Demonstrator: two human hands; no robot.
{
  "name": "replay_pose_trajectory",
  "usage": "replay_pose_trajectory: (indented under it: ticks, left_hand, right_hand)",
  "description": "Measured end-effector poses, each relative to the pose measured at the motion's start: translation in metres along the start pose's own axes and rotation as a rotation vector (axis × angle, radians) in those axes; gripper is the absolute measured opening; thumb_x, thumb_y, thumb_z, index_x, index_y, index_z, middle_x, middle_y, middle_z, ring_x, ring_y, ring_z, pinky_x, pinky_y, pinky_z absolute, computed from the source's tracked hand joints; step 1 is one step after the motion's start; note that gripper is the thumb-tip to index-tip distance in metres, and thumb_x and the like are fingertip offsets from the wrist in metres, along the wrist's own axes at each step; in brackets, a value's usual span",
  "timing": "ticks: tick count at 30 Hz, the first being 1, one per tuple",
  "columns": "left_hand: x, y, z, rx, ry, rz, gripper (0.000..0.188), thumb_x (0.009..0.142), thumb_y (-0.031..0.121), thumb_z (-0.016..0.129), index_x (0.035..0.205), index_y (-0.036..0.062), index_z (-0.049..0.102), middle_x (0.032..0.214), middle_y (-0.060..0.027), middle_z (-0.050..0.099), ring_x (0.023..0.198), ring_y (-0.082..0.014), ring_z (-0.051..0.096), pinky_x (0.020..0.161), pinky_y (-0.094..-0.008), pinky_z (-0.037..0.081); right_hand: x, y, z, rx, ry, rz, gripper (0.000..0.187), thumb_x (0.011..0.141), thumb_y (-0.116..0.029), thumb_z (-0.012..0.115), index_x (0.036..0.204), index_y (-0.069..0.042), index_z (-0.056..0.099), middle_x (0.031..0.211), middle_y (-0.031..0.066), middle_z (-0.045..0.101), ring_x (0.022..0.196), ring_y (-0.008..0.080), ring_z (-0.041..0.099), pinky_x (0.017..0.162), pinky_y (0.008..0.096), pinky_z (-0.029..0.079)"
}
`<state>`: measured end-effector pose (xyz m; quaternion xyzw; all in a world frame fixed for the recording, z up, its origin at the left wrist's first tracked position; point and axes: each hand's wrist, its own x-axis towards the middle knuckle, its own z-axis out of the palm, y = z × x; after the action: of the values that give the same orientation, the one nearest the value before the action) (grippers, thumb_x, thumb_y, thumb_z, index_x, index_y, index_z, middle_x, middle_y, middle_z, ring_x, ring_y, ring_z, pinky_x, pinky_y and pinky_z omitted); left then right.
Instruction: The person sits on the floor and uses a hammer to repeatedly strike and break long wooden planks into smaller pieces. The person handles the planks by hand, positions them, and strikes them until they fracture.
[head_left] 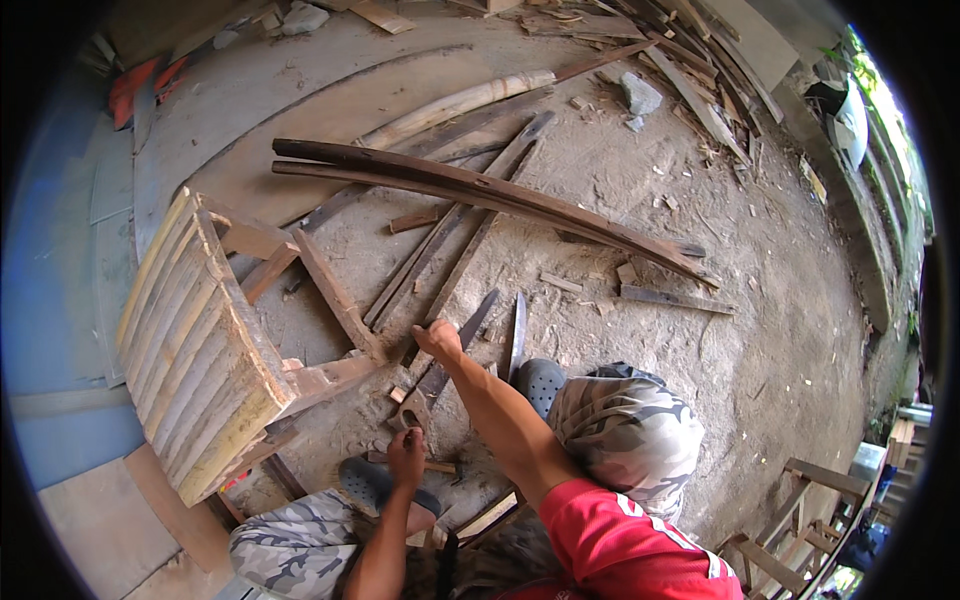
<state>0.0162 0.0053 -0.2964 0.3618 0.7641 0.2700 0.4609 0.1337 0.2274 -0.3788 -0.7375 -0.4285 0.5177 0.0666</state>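
Note:
My right hand point(437, 341) reaches forward, its fingers closed round a narrow dark wooden strip point(468, 258) on the ground. Beside that hand lies a handsaw point(436, 380), its dark blade pointing away and its pale wooden handle towards me. My left hand point(406, 458) is closed just below the saw's handle; whatever its fingers hold, if anything, is hidden. A long bare blade point(518, 332) lies right of the saw, near my right clog point(540, 386). A wooden-handled tool point(440, 465) rests near my left clog point(365, 482), partly covered by my left hand.
A slatted wooden frame point(195, 345) stands at the left. Two long dark beams point(480, 190) lie across the ground ahead. Scrap boards point(700, 90) are heaped at the far right, and a low concrete ledge point(850, 210) runs along the right side. Wooden furniture point(800, 520) stands at lower right.

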Motion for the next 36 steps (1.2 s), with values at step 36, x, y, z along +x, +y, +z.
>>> replay_pose_trajectory:
  ticks: [36]
  left_hand:
    - [0.016, -0.014, 0.005, -0.092, 0.033, -0.046, 0.030, 0.093, 0.028, 0.063, 0.101, -0.0001, 0.069, 0.081, -0.0070, 0.068, 0.074, -0.0172, 0.063, 0.071, -0.0333, 0.049]
  right_hand:
    - [-0.074, 0.072, -0.065, -0.165, -0.149, -0.040, 0.056, 0.077, -0.053, 0.067, 0.091, 0.001, 0.071, 0.086, 0.0166, 0.071, 0.073, 0.0269, 0.069, 0.071, 0.0353, 0.056]
